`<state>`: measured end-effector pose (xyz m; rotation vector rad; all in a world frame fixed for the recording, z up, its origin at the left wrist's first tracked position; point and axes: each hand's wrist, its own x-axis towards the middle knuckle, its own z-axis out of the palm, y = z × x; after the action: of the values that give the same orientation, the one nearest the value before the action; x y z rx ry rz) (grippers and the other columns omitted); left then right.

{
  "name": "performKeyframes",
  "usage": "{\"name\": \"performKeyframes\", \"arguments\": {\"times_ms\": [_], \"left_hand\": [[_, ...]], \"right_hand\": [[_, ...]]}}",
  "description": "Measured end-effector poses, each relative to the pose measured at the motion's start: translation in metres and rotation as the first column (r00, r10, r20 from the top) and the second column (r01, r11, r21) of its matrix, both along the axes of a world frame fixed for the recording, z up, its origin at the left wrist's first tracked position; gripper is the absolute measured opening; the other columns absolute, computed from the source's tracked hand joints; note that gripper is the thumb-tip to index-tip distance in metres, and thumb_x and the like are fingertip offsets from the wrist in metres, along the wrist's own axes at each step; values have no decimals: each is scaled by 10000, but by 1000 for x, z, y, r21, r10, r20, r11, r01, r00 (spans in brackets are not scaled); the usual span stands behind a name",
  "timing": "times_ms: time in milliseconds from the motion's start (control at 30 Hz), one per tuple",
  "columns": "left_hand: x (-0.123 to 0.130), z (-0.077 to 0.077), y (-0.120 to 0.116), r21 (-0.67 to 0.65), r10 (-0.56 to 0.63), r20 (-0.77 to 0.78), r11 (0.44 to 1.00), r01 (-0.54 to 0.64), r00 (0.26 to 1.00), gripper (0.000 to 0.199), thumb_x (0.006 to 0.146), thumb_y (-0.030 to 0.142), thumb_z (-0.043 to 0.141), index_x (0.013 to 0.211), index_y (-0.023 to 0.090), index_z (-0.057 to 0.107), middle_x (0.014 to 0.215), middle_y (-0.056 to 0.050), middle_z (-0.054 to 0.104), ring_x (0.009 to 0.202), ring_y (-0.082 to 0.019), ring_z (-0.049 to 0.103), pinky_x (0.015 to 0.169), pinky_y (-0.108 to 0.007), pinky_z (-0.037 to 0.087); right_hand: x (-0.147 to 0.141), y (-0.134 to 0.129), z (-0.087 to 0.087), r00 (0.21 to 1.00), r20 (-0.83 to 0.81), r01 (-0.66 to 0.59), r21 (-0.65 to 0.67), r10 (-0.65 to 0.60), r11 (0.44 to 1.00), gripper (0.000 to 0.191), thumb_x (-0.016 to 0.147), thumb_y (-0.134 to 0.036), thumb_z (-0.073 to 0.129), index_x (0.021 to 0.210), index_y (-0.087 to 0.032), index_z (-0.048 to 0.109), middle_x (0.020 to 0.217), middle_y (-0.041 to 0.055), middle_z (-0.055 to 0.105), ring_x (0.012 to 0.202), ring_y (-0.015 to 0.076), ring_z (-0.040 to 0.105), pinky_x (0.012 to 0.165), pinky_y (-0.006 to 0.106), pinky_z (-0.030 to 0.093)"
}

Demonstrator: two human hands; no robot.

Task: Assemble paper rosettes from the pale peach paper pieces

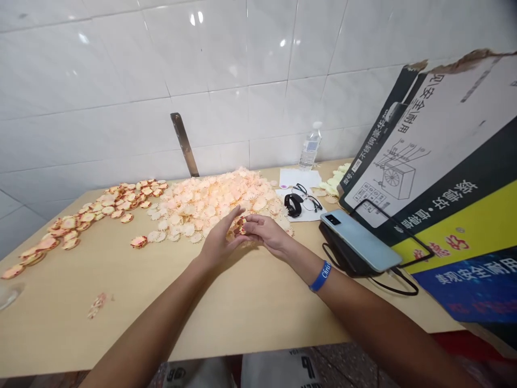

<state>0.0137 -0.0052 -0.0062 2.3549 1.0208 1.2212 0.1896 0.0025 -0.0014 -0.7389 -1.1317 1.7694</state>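
Between my two hands, just in front of the big pile, is a small stack of petal pieces (240, 226) with red on it, partly hidden by my fingers. My right hand (266, 233), with a blue wristband, pinches the stack from the right. My left hand (220, 237) cups it from the left, thumb below and fingers above. Behind them spreads a heap of loose pale pink and cream scalloped petal pieces (218, 194). Red-edged petal stacks (109, 202) trail along the table's left side. A single red-edged stack (139, 242) lies left of the heap.
On the wooden table (121, 280), small scraps (97, 306) lie at front left. At right are a phone (359, 237) on a black object with a cable, eyeglasses (309, 199), a black watch (293, 205) and a water bottle (311, 148). A large printed carton (436, 178) leans there.
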Motion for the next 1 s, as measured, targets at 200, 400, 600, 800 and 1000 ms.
{"name": "performKeyframes", "arguments": {"times_ms": [200,400,600,800,1000], "left_hand": [[-1,1,4,40,-49,-184,998,57,982,523,889,334,610,1390,268,474,1345,-109,601,1216,-239,586,993,-403,505],[1,-1,1,-21,-14,-212,1000,10,977,545,869,327,626,1389,256,480,1338,-107,607,1192,-247,600,968,-402,515],[6,-2,-1,-60,-5,-206,998,-7,979,495,853,328,630,1333,250,541,1280,-105,638,1097,-239,639,860,-353,556],[3,-1,-1,-8,87,-123,996,-89,989,354,875,288,577,1220,212,605,1130,-86,697,1012,-215,656,843,-336,553],[2,4,-5,-10,120,-31,993,-121,992,372,867,416,613,1185,223,630,1139,-97,708,986,-224,681,846,-340,557]], "right_hand": [[-1,-1,-1,991,130,-5,69,-5,998,389,635,-410,824,868,-139,671,727,23,687,585,98,576,585,241,445],[-1,-4,-1,978,207,-21,142,-9,990,331,669,-444,781,744,-137,684,707,37,675,627,131,589,592,258,439],[-5,-8,-2,970,235,22,168,-62,986,320,688,-458,761,650,-169,631,616,-1,598,630,147,578,649,291,478],[0,-7,-1,991,120,-65,93,54,994,446,675,-590,747,681,-174,587,639,-38,537,620,95,542,705,276,510],[4,-6,2,986,57,-161,99,156,982,434,653,-558,787,740,-154,653,777,12,633,747,114,629,812,283,530]]}}
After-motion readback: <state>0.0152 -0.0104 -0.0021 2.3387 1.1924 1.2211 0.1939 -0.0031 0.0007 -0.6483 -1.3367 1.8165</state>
